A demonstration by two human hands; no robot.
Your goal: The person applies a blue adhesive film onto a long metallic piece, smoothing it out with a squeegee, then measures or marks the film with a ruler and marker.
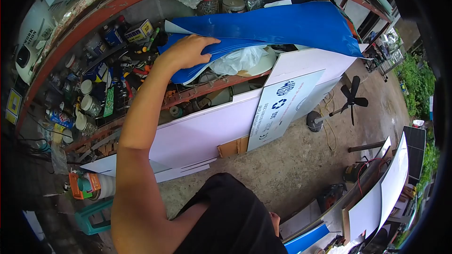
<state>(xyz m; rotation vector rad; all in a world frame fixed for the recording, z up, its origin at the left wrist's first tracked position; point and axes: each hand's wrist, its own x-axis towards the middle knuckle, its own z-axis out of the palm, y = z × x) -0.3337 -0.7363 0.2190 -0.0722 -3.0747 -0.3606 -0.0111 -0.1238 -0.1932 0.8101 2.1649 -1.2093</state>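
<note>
My left hand (188,51) reaches up to a cluttered shelf and grips the edge of a stack of blue plastic sheets (282,26) lying across it. The fingers curl over the top sheet, lifting its near edge. Crumpled clear plastic (238,60) lies under the sheets. Only a small part of my right hand (274,222) shows beside my black shirt, low in the view; its fingers are hidden.
Spray cans, jars and tools (108,80) crowd the rusty shelf (94,19) to the left. White boards (202,134) and a printed sign (280,108) lean below it. A standing fan (351,98) is on the concrete floor. More white panels (391,183) stand at the right.
</note>
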